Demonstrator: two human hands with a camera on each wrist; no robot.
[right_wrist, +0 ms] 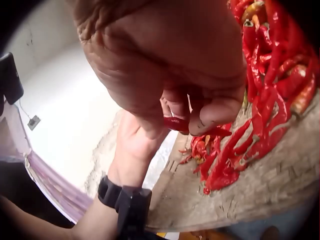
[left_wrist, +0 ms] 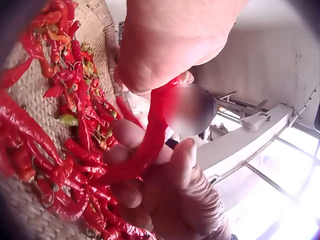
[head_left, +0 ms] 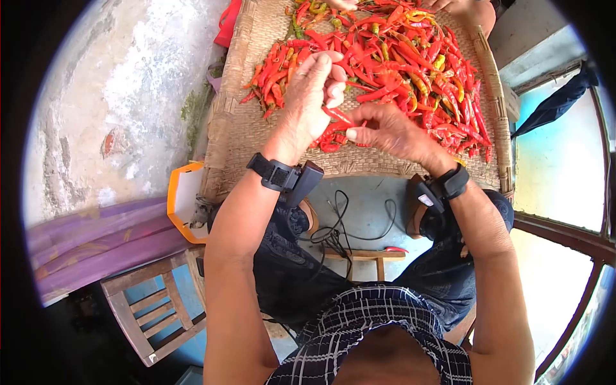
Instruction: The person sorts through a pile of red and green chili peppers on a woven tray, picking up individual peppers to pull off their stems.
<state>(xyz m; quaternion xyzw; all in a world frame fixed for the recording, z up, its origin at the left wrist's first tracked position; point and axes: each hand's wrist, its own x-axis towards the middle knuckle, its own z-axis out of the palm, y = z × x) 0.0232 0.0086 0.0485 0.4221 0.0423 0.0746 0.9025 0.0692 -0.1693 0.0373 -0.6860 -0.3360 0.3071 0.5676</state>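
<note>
Over the near part of a woven tray (head_left: 250,135), the two hands meet at one long red chili pepper (head_left: 337,115). The fingers of my left hand (head_left: 310,96) are curled, and the pepper's upper end runs in under them in the left wrist view. My right hand (head_left: 398,133) pinches the lower part of the same pepper (left_wrist: 155,120) between thumb and fingers. A red piece (right_wrist: 177,124) shows at the right fingertips in the right wrist view. Beyond and beneath lies a broad heap of red chilies (head_left: 410,58), with some yellow and green ones mixed in.
Another person's hands (head_left: 459,8) reach over the tray's far edge. A smaller row of chilies (head_left: 273,74) lies at the left of the heap. Below the tray are a black cable (head_left: 340,231) and a small wooden stool (head_left: 366,255). A wooden chair (head_left: 154,308) stands left.
</note>
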